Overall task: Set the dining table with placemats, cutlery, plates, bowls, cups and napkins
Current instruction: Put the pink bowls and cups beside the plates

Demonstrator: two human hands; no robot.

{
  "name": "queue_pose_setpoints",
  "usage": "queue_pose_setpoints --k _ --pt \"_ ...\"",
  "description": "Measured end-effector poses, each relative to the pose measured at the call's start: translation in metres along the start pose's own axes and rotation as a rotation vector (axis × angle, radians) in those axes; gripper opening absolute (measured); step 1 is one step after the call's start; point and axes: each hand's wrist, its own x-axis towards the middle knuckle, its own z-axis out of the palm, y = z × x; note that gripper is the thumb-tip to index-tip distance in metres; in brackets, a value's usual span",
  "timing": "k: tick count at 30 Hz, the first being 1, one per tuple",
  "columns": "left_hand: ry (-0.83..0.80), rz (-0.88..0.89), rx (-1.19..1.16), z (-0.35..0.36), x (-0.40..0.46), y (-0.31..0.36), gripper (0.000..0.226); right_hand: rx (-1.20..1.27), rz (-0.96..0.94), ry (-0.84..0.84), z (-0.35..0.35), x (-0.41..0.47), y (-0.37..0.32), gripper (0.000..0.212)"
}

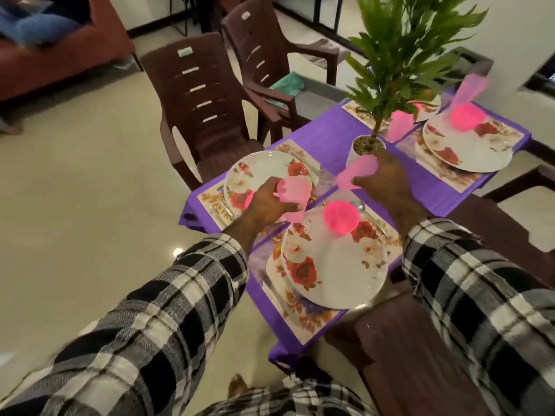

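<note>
Pink plastic cups filled both hands in the head view. The left hand had its fingers curled round 1 cup, tipped on its side above the gap between 2 plates, mouth towards the camera. The right hand gripped another cup just beside the plant pot, its long axis slanting down and left. To finish well, each cup probably needed turning upright and setting on a placemat beside its plate, clear of the pink bowl and the cutlery on the purple tabletop.
</note>
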Motion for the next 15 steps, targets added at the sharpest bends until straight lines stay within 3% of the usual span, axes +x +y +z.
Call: queue_pose_setpoints --k 6,15 --pt "0.03 -0.063 0.017 0.017 0.03 0.009 0.085 -0.249 -0.165 -0.18 0.016 0.053 0.003 0.075" --pt "0.078 -0.145 0.007 0.012 0.041 0.01 0.082 -0.313 -0.183 -0.337 0.03 0.071 0.009 0.077"
